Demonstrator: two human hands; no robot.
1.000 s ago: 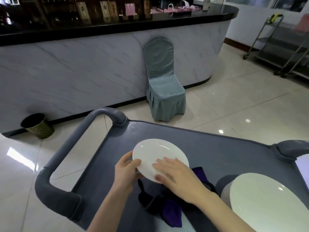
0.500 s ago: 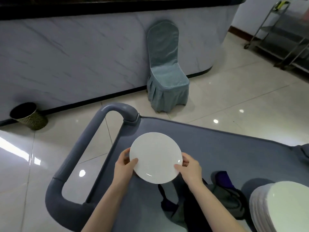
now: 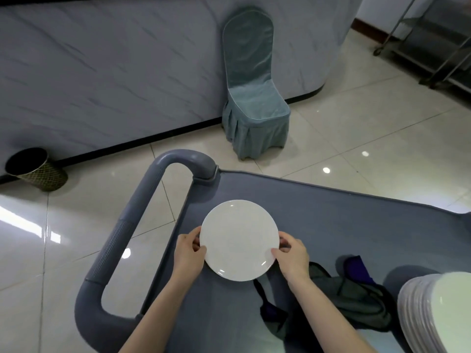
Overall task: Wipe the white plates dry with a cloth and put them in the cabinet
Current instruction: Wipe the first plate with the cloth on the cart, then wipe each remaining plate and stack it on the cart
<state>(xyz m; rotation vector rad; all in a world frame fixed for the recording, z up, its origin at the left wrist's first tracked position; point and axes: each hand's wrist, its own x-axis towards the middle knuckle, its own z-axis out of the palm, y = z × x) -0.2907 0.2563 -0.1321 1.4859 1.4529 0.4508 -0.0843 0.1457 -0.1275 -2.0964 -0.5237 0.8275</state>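
Item: white plate [image 3: 238,240], round, face up, lower centre of frame.
- Grip: left hand [image 3: 187,254] pinches the plate's left rim, thumb on top and fingers going under. Right hand [image 3: 293,258] pinches the right rim in the same way. Both hands are clamped on this one plate.
- Position: over the left part of the grey cart tray [image 3: 331,225]. Whether its underside touches the tray cannot be told.

Tray contents, lower right of frame:
- dark cloth [image 3: 354,299], grey with purple folds, crumpled, lying just right of the right wrist and apart from the held plate;
- stack of white plates [image 3: 430,312], cut off by the right and bottom edges, just beside the cloth.

Cart fitting: grey looped handle [image 3: 142,225], left end of the tray.

Surroundings:
- wastebasket [image 3: 35,169], woven pattern, far left on the tiled floor [image 3: 356,138]; its interior is dark and its contents cannot be told;
- chair [image 3: 253,98] in a blue-green cover, upper centre, against the marble counter front [image 3: 102,72];
- metal trolley [image 3: 438,44], upper right corner.
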